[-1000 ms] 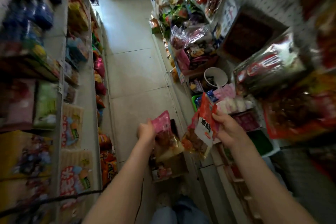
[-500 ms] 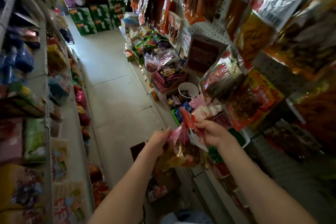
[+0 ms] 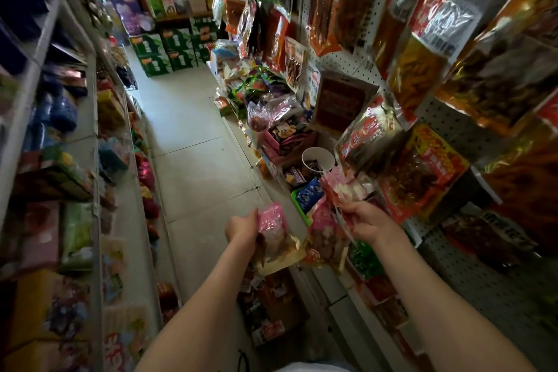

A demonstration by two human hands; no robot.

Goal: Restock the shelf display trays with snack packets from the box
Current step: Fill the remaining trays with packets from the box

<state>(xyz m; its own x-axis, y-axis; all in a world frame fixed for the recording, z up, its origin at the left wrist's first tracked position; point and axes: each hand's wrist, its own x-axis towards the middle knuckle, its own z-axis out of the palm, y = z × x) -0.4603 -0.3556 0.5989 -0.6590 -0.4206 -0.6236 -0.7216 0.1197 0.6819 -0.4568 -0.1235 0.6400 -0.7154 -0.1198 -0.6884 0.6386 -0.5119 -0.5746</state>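
Near the bottom middle of the frame, the left hand (image 3: pixel 243 228) is gripping a pink-topped snack packet (image 3: pixel 276 240). The right hand (image 3: pixel 367 219) is squeezing a red packet (image 3: pixel 324 235) beside the green tray (image 3: pixel 302 205). The box (image 3: pixel 271 308) is sitting low on the floor. Hanging bags (image 3: pixel 371 136) are crowding the shelf on the right, near a white cup (image 3: pixel 318 158).
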